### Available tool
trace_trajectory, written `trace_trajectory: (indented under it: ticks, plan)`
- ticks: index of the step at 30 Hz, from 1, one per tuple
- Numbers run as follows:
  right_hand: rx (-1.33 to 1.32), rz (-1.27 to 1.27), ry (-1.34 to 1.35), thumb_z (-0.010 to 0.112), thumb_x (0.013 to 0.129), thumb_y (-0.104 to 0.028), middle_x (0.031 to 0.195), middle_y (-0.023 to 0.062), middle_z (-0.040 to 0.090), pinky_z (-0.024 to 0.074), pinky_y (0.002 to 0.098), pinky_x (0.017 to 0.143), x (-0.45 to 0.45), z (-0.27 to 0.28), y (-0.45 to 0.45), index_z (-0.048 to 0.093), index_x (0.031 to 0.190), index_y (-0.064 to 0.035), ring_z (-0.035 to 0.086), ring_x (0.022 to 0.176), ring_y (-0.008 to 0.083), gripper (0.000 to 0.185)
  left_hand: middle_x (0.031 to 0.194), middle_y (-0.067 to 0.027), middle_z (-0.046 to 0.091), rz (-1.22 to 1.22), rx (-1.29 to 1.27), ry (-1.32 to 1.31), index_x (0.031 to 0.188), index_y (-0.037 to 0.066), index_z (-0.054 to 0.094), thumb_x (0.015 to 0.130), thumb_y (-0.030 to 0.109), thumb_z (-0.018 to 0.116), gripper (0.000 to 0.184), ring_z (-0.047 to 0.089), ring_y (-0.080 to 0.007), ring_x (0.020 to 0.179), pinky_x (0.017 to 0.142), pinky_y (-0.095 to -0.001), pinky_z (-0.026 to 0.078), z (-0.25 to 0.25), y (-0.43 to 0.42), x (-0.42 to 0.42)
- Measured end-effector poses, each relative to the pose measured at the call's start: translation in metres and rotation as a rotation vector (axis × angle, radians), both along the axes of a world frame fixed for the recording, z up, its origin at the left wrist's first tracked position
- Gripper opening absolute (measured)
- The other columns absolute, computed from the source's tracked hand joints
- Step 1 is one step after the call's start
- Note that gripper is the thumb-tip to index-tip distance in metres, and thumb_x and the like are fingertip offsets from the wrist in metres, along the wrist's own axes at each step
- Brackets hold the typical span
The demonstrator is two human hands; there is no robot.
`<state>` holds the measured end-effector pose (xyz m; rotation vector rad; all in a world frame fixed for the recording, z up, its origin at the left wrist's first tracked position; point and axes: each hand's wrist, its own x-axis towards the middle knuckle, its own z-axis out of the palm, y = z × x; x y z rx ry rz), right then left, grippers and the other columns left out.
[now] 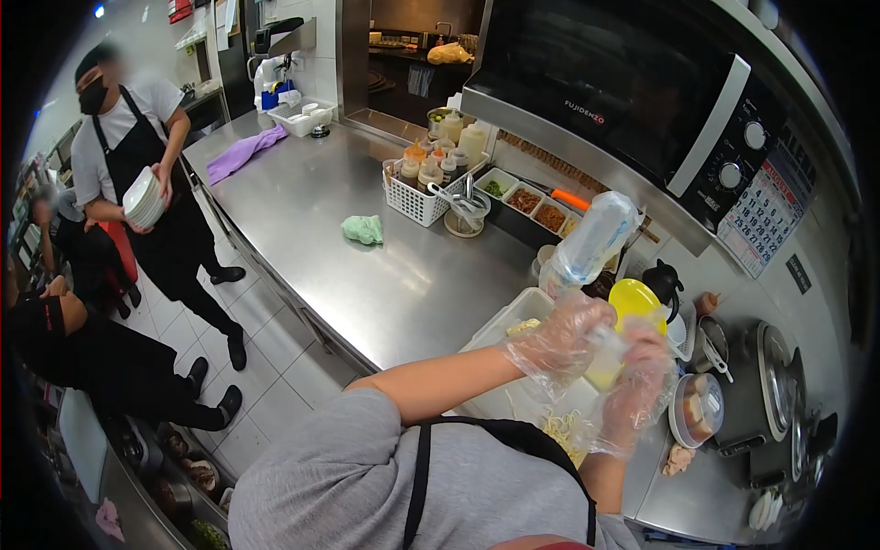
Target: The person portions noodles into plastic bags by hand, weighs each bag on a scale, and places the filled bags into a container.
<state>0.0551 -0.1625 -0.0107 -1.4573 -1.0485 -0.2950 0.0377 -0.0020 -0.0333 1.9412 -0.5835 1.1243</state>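
Note:
Both my hands wear loose clear plastic gloves and meet above a white tray (pixel 501 323) with pale yellow noodles (pixel 561 429) in it. My left hand (pixel 561 335) is closed, pinching what looks like a clear plastic bag (pixel 605 341). My right hand (pixel 644 367) is closed at the bag's other side. Something pale yellow shows below the fingers; I cannot tell whether it is inside the bag. Just beyond the hands are a yellow round plate or lid (pixel 634 301) and a bundle of clear plastic bags (pixel 594 240).
A white basket of squeeze bottles (pixel 414 200), a green cloth (pixel 363 229) and a purple cloth (pixel 246 152) lie on the steel counter (pixel 302 238). A microwave (pixel 596 92) overhangs it. At right stands a rice cooker (pixel 747 403). A person (pixel 137 156) carrying bowls stands at left.

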Motion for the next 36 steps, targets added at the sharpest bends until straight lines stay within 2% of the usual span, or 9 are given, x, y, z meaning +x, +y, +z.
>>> trace_trajectory:
  ticks: [7, 10, 13, 19, 21, 25, 28, 30, 36]
  plan:
    - [0.387, 0.498, 0.473, 0.052, 0.086, -0.032, 0.115, 0.0118, 0.049, 0.0426, 0.032, 0.089, 0.032, -0.099, 0.011, 0.029, 0.135, -0.0061, 0.051, 0.102, 0.0209, 0.06, 0.094, -0.0085, 0.053, -0.108, -0.046, -0.198, 0.099, 0.01, 0.047, 0.066, 0.011, 0.068, 0.04, 0.049, -0.0296, 0.087, 0.08, -0.0402, 0.038, 0.038, -0.01, -0.033]
    - [0.258, 0.052, 0.926, 0.057, 0.084, -0.026, 0.116, 0.0094, 0.048, 0.0461, 0.0306, 0.083, 0.017, -0.138, -0.014, 0.026, 0.136, -0.0067, 0.052, 0.101, 0.0191, 0.064, 0.091, -0.008, 0.052, -0.068, -0.008, -0.263, 0.097, 0.011, 0.048, 0.064, 0.012, 0.069, 0.039, 0.049, -0.0303, 0.083, 0.078, -0.0405, 0.039, 0.038, -0.011, -0.038]
    - [0.263, 0.268, 0.95, 0.058, 0.083, -0.023, 0.114, 0.009, 0.05, 0.0461, 0.0313, 0.083, 0.021, -0.15, -0.023, 0.021, 0.139, -0.0085, 0.053, 0.098, 0.019, 0.068, 0.091, -0.0075, 0.052, -0.075, 0.009, -0.291, 0.095, 0.011, 0.049, 0.063, 0.011, 0.07, 0.038, 0.049, -0.0307, 0.084, 0.079, -0.041, 0.039, 0.036, -0.014, -0.038]
    - [0.327, 0.156, 0.86, 0.062, 0.08, -0.03, 0.124, 0.0131, 0.044, 0.0397, 0.0323, 0.092, 0.039, -0.118, 0.005, 0.016, 0.14, -0.0069, 0.048, 0.108, 0.0226, 0.079, 0.098, -0.0098, 0.052, -0.169, -0.008, -0.12, 0.099, 0.008, 0.052, 0.073, 0.011, 0.057, 0.026, 0.048, -0.027, 0.085, 0.077, -0.0367, 0.036, 0.029, -0.001, -0.025]
    - [-0.305, -0.222, 0.26, 0.063, 0.079, -0.033, 0.135, 0.0162, 0.032, 0.0309, 0.0332, 0.099, 0.006, -0.052, 0.016, 0.015, 0.14, -0.0047, 0.037, 0.12, 0.025, 0.082, 0.093, -0.0113, 0.053, -0.2, -0.264, 0.017, 0.1, 0.006, 0.052, 0.073, 0.013, 0.057, 0.028, 0.049, -0.0283, 0.081, 0.074, -0.0366, 0.037, 0.002, 0.0, 0.002]
    - [-0.365, -0.099, 0.072, 0.061, 0.081, -0.033, 0.142, 0.0159, 0.019, 0.0244, 0.0339, 0.103, 0.008, -0.009, 0.022, 0.018, 0.139, -0.0021, 0.024, 0.129, 0.025, 0.079, 0.08, -0.0116, 0.054, -0.219, -0.18, 0.373, 0.106, 0.003, 0.052, 0.077, 0.009, 0.054, 0.03, 0.053, -0.024, 0.073, 0.067, -0.03, 0.042, 0.02, 0.011, 0.004]
    - [-0.116, -0.001, -0.169, 0.057, 0.084, -0.028, 0.13, 0.0161, 0.037, 0.0263, 0.0339, 0.102, -0.015, 0.028, 0.029, 0.04, 0.127, 0.0007, 0.041, 0.115, 0.0237, 0.054, 0.084, -0.0122, 0.055, -0.123, 0.089, 0.523, 0.104, 0.004, 0.054, 0.074, 0.007, 0.056, 0.03, 0.055, -0.0274, 0.08, 0.071, -0.0317, 0.043, 0.005, 0.0, 0.013]
    - [-0.044, -0.009, 0.344, 0.053, 0.087, -0.027, 0.097, 0.0105, 0.054, 0.0297, 0.036, 0.1, -0.007, 0.016, 0.018, 0.056, 0.094, 0.0001, 0.051, 0.086, 0.0179, 0.028, 0.088, -0.0107, 0.056, -0.19, -0.025, -0.02, 0.096, 0.006, 0.056, 0.071, 0.01, 0.06, 0.025, 0.054, -0.0286, 0.089, 0.076, -0.0374, 0.042, 0.004, -0.005, 0.016]
    - [0.339, 0.043, 0.348, 0.044, 0.091, -0.03, 0.062, 0.0016, 0.04, 0.0328, 0.0407, 0.098, -0.022, 0.045, 0.006, 0.039, 0.064, -0.0098, 0.044, 0.063, 0.0138, 0.034, 0.093, -0.0096, 0.057, -0.016, 0.358, 0.054, 0.09, 0.007, 0.056, 0.071, 0.009, 0.062, 0.02, 0.053, -0.0283, 0.098, 0.092, -0.0449, 0.035, 0.009, 0.001, -0.012]
